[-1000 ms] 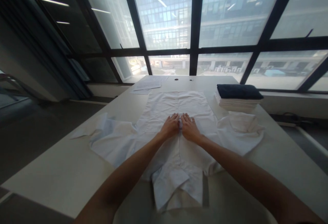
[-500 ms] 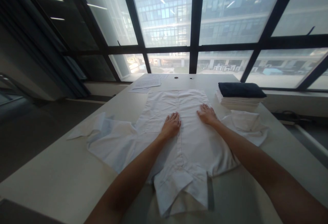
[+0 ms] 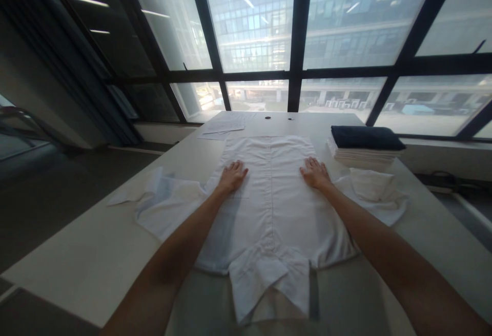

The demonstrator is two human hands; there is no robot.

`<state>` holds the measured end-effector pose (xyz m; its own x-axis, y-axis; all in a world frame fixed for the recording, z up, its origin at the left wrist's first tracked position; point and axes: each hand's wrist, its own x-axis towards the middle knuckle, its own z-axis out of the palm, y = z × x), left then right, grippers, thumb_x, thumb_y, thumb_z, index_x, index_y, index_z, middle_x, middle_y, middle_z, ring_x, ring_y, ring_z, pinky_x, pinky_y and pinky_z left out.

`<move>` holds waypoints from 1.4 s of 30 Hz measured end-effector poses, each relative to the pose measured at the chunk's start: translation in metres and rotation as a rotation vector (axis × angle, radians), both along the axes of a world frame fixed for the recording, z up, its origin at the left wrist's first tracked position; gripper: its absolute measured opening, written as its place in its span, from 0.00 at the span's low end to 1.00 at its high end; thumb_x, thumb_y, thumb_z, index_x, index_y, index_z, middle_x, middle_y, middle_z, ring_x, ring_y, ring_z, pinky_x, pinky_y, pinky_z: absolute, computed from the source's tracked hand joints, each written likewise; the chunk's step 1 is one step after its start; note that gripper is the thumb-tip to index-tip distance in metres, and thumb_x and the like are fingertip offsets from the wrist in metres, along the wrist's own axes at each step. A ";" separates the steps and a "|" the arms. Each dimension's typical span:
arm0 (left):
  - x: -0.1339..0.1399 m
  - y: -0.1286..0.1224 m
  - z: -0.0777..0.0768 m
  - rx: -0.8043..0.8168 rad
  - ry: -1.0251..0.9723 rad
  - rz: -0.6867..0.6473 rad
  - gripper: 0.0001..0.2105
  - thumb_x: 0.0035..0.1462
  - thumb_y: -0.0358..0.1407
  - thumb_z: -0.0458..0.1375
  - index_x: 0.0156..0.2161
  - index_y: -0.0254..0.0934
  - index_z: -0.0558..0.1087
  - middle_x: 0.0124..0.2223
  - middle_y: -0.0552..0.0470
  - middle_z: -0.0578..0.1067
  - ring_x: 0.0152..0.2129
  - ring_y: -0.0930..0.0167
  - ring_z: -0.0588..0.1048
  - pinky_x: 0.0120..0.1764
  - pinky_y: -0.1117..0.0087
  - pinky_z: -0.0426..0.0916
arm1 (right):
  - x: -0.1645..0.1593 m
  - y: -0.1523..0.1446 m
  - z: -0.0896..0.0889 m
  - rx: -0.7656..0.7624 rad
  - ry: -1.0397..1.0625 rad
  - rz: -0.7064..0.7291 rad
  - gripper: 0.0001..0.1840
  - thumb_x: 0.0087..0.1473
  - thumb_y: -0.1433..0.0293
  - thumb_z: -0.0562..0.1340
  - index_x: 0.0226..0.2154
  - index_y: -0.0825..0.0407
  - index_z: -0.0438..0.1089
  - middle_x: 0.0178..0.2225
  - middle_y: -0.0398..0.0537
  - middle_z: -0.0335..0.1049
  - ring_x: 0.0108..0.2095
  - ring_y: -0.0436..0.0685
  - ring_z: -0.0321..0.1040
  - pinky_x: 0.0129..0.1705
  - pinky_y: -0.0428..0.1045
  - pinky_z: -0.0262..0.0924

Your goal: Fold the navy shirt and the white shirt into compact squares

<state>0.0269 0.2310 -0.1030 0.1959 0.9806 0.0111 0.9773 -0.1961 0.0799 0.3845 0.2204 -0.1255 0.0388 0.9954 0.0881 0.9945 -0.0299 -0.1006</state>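
Left hand (image 3: 232,176) has slid outward from the placket; both hands, right hand (image 3: 315,173) included, lie flat, fingers spread, smoothing the white cotton shirt (image 3: 269,208) mid-desk.

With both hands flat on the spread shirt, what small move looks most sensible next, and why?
Probably fold the left sleeve in across the body. The white shirt lies smooth on the table, the left hand and right hand rest flat near its side edges, and both sleeves lie spread outward.
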 end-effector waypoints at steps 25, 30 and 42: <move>-0.048 -0.041 -0.005 0.029 0.105 0.075 0.29 0.72 0.45 0.38 0.71 0.31 0.52 0.73 0.37 0.49 0.70 0.56 0.49 0.66 0.45 0.46 | 0.003 -0.066 -0.005 0.004 -0.030 -0.007 0.35 0.69 0.59 0.42 0.71 0.59 0.49 0.72 0.61 0.42 0.72 0.64 0.38 0.69 0.65 0.35; -0.004 -0.025 0.007 0.047 0.038 -0.007 0.29 0.71 0.43 0.43 0.71 0.30 0.53 0.73 0.37 0.51 0.70 0.56 0.48 0.67 0.47 0.46 | -0.041 -0.050 0.011 0.091 0.016 0.018 0.33 0.66 0.66 0.46 0.70 0.61 0.49 0.72 0.65 0.41 0.72 0.68 0.34 0.68 0.70 0.37; 0.105 0.018 -0.007 0.082 -0.076 -0.321 0.28 0.69 0.33 0.43 0.72 0.35 0.51 0.73 0.41 0.52 0.70 0.57 0.49 0.67 0.47 0.48 | -0.120 0.021 0.022 0.046 0.099 0.321 0.32 0.66 0.73 0.42 0.71 0.59 0.48 0.72 0.57 0.45 0.72 0.61 0.38 0.70 0.61 0.38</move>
<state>0.1316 0.2485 -0.1099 0.4904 0.8640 0.1138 0.8562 -0.5020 0.1217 0.2641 0.2411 -0.1038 -0.2657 0.9532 0.1444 0.9377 0.2903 -0.1909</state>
